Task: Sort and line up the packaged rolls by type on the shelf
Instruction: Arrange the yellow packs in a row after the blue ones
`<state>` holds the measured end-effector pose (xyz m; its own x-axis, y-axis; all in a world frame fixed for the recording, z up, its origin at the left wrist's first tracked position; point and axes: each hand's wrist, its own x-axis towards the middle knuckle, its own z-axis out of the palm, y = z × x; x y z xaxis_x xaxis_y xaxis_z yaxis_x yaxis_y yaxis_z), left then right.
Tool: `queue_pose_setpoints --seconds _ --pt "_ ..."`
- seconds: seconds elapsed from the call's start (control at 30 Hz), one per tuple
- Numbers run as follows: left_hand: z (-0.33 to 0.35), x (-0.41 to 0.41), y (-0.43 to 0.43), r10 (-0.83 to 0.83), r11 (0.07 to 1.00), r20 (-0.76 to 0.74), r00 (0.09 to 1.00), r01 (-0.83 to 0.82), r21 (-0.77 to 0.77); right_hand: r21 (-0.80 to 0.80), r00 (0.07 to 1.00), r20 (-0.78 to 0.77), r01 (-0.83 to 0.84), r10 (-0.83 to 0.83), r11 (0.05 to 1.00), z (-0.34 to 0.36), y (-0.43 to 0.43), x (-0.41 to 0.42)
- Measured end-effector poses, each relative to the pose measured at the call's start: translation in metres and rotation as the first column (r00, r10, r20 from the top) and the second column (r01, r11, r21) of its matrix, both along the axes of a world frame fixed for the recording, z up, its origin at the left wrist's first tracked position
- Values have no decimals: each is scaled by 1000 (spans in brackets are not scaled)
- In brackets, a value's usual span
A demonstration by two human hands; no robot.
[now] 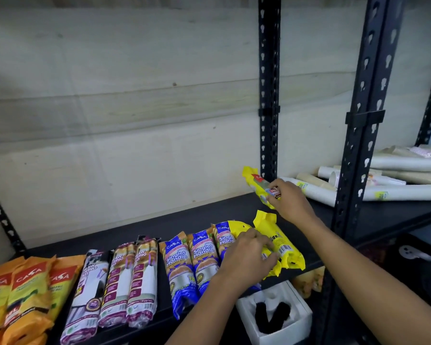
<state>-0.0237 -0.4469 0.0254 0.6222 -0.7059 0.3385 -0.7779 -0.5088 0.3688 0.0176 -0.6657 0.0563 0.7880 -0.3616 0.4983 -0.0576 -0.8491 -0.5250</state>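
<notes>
Packaged rolls lie side by side on a black shelf (197, 220). From the left: three orange packs (28, 292), three white-and-maroon draw string packs (117, 280), three blue Singlet Handle packs (182, 265), then yellow packs (286, 247). My left hand (246, 257) rests on the yellow packs at the row's right end, fingers curled over one of them. My right hand (289, 200) grips another yellow pack (256, 185), held tilted above the shelf's back right corner.
A black perforated upright (268, 95) stands behind the held pack; a second one (363, 125) stands nearer, at the right. Sleeves of white paper cups (398, 192) lie on the neighbouring shelf. A white foam box (274, 310) sits below the shelf edge.
</notes>
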Motion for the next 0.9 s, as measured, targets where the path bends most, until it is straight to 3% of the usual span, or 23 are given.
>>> queue_pose_setpoints --seconds 0.17,0.47,0.6,0.9 --pt "-6 1 -2 -13 1000 8 1000 13 -12 273 995 94 -12 -15 962 5 12 -66" --pt "-13 1 0 -17 1000 45 999 17 -5 514 990 68 70 -122 855 -30 10 -139" --pt "-13 0 1 -20 1000 43 999 20 2 474 994 -15 103 -109 875 -39 14 -144" --pt "-7 -3 4 -43 997 33 999 41 61 174 988 -132 100 -78 980 -45 19 -149"
